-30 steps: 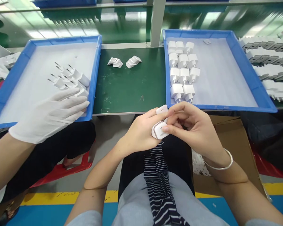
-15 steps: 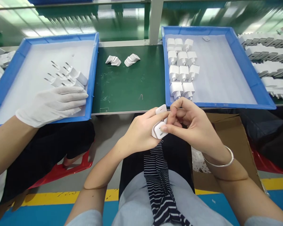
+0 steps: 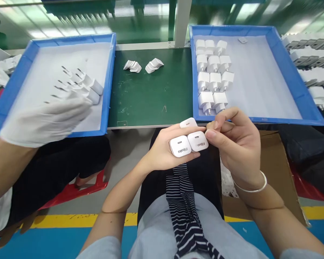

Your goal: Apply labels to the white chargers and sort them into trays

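Note:
Three white USB chargers are gripped between the fingers of my left hand (image 3: pixel 162 147), their port faces turned up. The left charger (image 3: pixel 180 146) and right charger (image 3: pixel 198 141) lie side by side with printed lettering; a third charger (image 3: pixel 188 122) pokes out above my index finger. My right hand (image 3: pixel 236 140) is beside them, fingers curled and pinched together, its thumb tip at the edge of the right charger. Whatever that pinch holds, if anything, is too small to make out.
A blue tray (image 3: pixel 286 117) at right holds rows of chargers (image 3: pixel 213 80). Another blue tray (image 3: pixel 112 72) at left holds chargers with pins up, under a co-worker's gloved hand (image 3: pixel 48 120). Two small stacks of white pieces (image 3: pixel 154 65) lie on the green bench (image 3: pixel 148 97).
My right hand has shifted right, off the left charger's face. The chargers in my left hand now show their faces side by side. The co-worker's gloved hand has moved left, blurred.

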Demonstrator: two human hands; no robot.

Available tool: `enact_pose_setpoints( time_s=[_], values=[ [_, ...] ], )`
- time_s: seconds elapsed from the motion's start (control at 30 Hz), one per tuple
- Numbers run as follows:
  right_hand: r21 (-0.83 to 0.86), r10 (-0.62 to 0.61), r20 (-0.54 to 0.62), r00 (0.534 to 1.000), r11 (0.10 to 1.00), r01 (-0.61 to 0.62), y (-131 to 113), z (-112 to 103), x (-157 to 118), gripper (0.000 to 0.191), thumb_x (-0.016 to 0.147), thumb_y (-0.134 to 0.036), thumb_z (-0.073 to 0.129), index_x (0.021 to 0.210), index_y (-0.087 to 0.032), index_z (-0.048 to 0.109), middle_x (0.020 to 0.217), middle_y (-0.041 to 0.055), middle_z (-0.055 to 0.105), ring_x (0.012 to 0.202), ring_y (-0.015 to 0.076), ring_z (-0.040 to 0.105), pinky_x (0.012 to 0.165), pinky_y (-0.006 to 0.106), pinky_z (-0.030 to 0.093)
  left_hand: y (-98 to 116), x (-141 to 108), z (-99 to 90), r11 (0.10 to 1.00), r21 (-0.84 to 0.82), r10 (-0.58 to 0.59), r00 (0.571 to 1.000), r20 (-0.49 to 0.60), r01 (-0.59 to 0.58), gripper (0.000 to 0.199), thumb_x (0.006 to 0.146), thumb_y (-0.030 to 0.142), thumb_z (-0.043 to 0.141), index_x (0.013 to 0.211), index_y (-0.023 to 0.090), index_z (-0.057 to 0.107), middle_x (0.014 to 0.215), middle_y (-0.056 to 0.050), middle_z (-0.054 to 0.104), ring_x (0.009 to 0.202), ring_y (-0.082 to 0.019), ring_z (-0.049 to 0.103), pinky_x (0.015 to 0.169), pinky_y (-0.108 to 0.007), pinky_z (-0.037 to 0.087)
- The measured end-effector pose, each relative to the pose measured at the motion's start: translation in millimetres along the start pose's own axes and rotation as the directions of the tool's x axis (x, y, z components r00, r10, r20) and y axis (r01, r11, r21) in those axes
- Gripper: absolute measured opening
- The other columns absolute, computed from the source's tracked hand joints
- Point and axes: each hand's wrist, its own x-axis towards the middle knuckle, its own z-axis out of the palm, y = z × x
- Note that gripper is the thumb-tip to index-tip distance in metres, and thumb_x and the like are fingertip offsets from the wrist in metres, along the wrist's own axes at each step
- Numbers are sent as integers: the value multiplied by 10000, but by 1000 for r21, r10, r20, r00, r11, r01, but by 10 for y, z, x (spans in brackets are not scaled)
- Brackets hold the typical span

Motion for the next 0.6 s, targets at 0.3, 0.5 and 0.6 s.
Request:
enact_pose_setpoints(
  time_s=[0.3, 0.5, 0.6],
  values=[
    [73, 46, -7, 999, 996, -46, 85, -15, -57, 95, 948, -121, 608, 921, -206, 573, 621, -50, 489, 576, 103, 402, 547, 251, 315, 13, -34, -21, 1000, 15, 10, 1000, -15, -10, 508, 763, 259, 828, 1252, 214, 696, 1126, -71, 767, 959, -199, 703, 884, -299, 553],
    [-35, 111, 8, 994, 993, -111, 97, 52, -103, 183, 901, -166, 692, 1005, -224, 553, 661, -67, 395, 607, 111, 360, 573, 254, 314, 20, -85, -38, 998, 58, -13, 1000, -20, 15, 502, 773, 288, 822, 1256, 232, 695, 1107, -63, 765, 914, -191, 697, 847, -305, 557],
    [-72, 136, 13, 991, 988, -135, 138, 83, -100, 236, 877, -171, 720, 1021, -223, 541, 649, -84, 326, 604, 109, 327, 598, 259, 315, -1, -114, -35, 997, 75, -16, 999, -32, 18, 490, 777, 284, 820, 1246, 218, 697, 1104, -65, 765, 899, -181, 681, 829, -297, 555]
  ],
)
